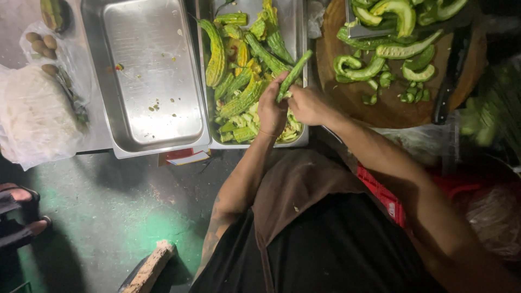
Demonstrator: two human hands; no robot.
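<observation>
Steel trays are sitting side by side on a low work surface over a green-stained floor [108, 217]. Left hand [271, 111] is closing round the near end of a halved bitter gourd strip [294, 73], fingers curled tight about it; right hand [309, 104] is pinching at the same end, thumb working into the cut face. Strip is slanting up and away to the far right, held over the right tray [209, 125], which is holding whole and split gourds plus pale scraps.

Judgement: seeds and pith look to be coming out by hand. A steady grip low on the strip and short pushes along the groove should keep the flesh from snapping; scraps ought to fall inside the tray.

Left tray [152, 70] is nearly bare, only flecks. Round wooden board [391, 108] at far right is carrying cut crescents. Dark-handled knife [450, 81] is lying on the board's right edge, close to the right forearm: a hazard on reaching. Plastic bags [38, 114] are crowding the far left.
</observation>
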